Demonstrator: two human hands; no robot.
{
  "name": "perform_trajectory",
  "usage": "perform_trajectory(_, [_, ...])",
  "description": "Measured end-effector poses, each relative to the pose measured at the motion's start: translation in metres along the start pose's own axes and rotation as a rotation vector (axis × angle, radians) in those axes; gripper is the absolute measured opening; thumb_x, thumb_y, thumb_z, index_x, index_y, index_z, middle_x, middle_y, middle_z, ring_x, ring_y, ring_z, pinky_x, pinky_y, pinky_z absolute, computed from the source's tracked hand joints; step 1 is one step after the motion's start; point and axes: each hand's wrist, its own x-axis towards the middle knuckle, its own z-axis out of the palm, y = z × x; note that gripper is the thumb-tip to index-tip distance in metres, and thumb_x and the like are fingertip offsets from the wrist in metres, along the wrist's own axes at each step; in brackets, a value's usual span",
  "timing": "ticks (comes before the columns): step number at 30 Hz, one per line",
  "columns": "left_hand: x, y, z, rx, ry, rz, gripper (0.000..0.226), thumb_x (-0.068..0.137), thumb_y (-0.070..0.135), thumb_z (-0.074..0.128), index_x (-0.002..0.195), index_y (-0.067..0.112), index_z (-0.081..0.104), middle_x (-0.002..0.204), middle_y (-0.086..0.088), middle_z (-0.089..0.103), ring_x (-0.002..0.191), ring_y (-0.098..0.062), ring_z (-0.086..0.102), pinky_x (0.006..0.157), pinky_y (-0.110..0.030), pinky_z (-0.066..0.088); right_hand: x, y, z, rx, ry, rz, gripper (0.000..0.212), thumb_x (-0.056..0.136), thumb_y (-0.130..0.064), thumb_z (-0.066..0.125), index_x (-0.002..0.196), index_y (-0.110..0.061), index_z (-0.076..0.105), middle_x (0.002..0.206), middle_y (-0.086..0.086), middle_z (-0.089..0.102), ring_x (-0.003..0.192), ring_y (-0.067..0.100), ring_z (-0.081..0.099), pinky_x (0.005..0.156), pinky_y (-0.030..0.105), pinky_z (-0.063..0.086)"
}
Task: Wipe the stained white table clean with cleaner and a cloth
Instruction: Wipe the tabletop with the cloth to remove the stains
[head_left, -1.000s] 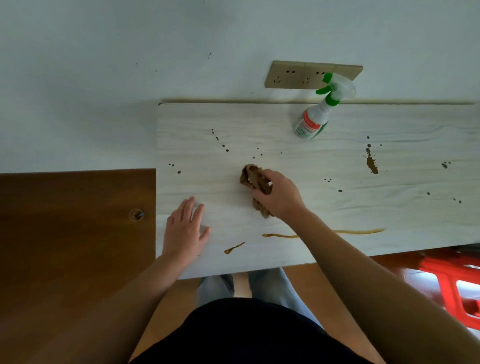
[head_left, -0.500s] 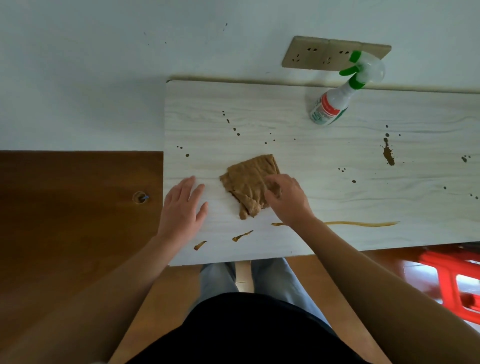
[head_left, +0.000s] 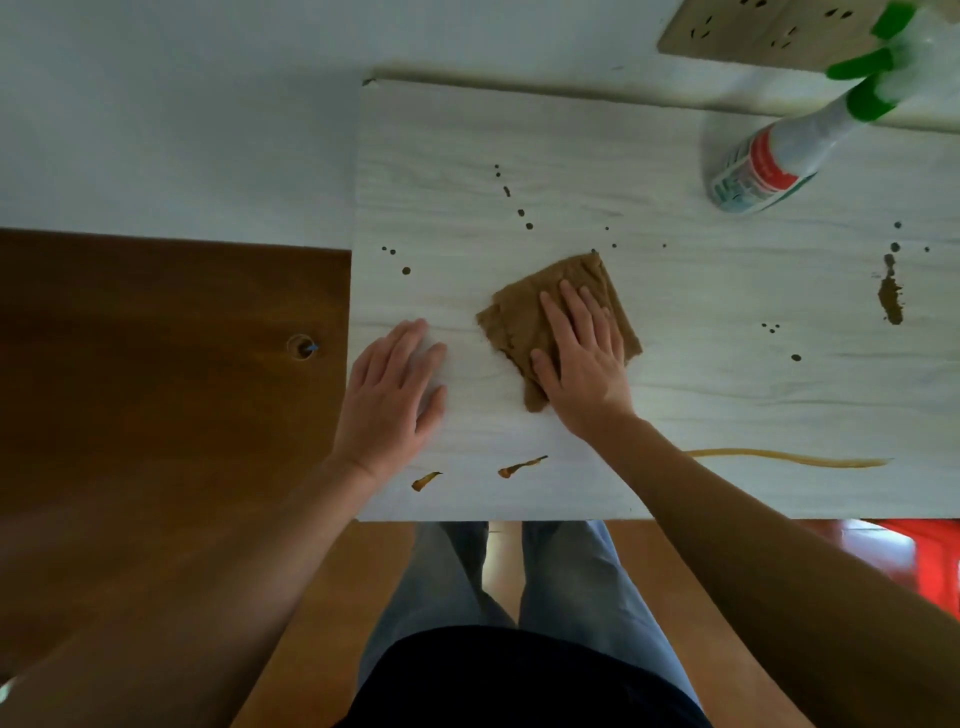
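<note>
Tabletop (head_left: 701, 338) stained; our right hand (head_left: 582, 353), grip spread flat, presses the cloth (head_left: 524, 312): looks limp, likely bunches, so we press mid-cloth.

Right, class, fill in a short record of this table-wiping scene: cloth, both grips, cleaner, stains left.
cloth: brown, spread flat on the white table
Right grip: fingers straight, pressing on the cloth
Left grip: flat on bare table, left of cloth
Cleaner: spray bottle, far right, no hand on it
Stains: dark spots, long streak near front edge, unwiped
</note>
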Motion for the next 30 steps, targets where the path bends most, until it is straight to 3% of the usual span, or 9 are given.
perform_trajectory(7, [-0.001,-0.003,0.008,-0.019,0.040,0.005,0.048,0.106,0.038,0.047,0.147,0.015,0.050,0.165,-0.013,0.036,0.156,-0.030,0.030,0.127,-0.045,0.025,0.070,-0.026,-0.003,0.065,0.111,0.102,0.062,0.102,-0.040,0.038,0.159,-0.020,0.025,0.168,0.006,0.018,0.155,0.027,0.010,0.126,0.044,0.003])
perform_trajectory(10, [-0.002,-0.002,0.009,-0.003,0.046,-0.007,0.049,0.106,0.039,0.045,0.148,0.014,0.047,0.165,-0.012,0.036,0.156,-0.029,0.030,0.128,-0.043,0.024,0.079,-0.044,0.003,0.089,0.145,0.151,0.062,0.101,-0.039,0.038,0.159,-0.018,0.027,0.168,0.008,0.018,0.155,0.029,0.010,0.126,0.046,0.003])
perform_trajectory(16, [-0.001,0.001,0.006,0.035,0.025,-0.025,0.053,0.105,0.038,0.047,0.151,0.012,0.046,0.165,-0.011,0.036,0.156,-0.027,0.028,0.129,-0.041,0.021,0.055,-0.022,-0.004,0.050,0.063,-0.127,0.063,0.102,-0.040,0.039,0.159,-0.019,0.025,0.168,0.008,0.017,0.156,0.028,0.009,0.127,0.045,0.005])
perform_trajectory(19, [0.000,0.002,0.005,0.046,0.013,-0.027,0.053,0.105,0.039,0.044,0.150,0.012,0.046,0.165,-0.011,0.036,0.156,-0.027,0.028,0.129,-0.040,0.019,0.050,0.000,-0.010,0.034,0.000,-0.216,0.063,0.103,-0.043,0.040,0.160,-0.022,0.022,0.169,0.002,0.014,0.156,0.021,0.006,0.127,0.038,0.000])
perform_trajectory(22, [0.001,0.002,0.005,0.059,0.002,-0.033,0.053,0.106,0.040,0.041,0.150,0.011,0.046,0.165,-0.011,0.035,0.157,-0.027,0.026,0.130,-0.038,0.015,0.057,0.009,-0.015,0.051,-0.004,-0.239,0.063,0.103,-0.045,0.042,0.160,-0.024,0.023,0.168,-0.001,0.016,0.155,0.018,0.008,0.124,0.032,-0.002])
perform_trajectory(30, [0.000,0.001,0.008,0.060,0.008,-0.039,0.053,0.106,0.039,0.039,0.151,0.011,0.044,0.167,-0.012,0.032,0.160,-0.024,0.019,0.131,-0.036,0.010,0.152,-0.012,-0.026,0.059,0.087,-0.142,0.062,0.102,-0.044,0.042,0.158,-0.021,0.029,0.167,0.005,0.021,0.154,0.026,0.015,0.124,0.044,0.011])
